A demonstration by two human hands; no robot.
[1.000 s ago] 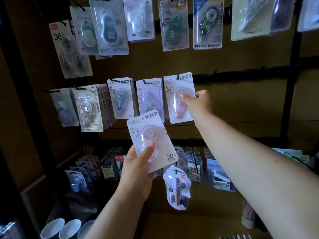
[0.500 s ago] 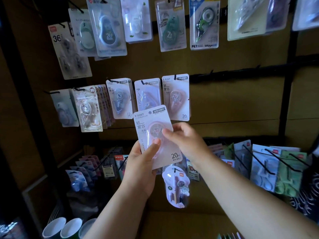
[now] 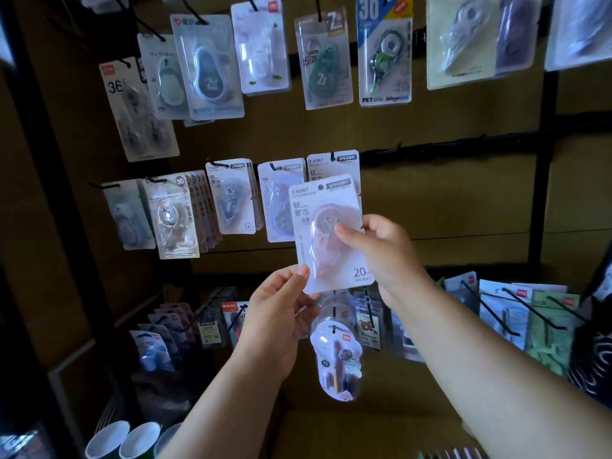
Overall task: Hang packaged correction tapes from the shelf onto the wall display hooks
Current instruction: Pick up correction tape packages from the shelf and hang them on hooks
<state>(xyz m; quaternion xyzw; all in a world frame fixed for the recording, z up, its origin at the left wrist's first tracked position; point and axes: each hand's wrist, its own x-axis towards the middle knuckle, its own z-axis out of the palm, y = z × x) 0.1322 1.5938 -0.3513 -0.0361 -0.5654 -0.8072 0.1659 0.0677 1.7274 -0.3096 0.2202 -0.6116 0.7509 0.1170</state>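
Both hands on one pack

Now right hand (image 3: 381,256) pinches correction tape pack (image 3: 326,233) at its right edge, thumb on blister. Left hand (image 3: 281,313) pinches lower left corner. Pack upright, overlapping hung pack (image 3: 332,162) on middle row hook.

Dim shop corner with a brown display wall.
I see a brown board wall (image 3: 447,200) crossed by black horizontal rails (image 3: 463,149) and black upright posts (image 3: 543,180). Low at the left stand paper cups (image 3: 126,438) with white insides. Light is weak, and the left edge falls into shadow.
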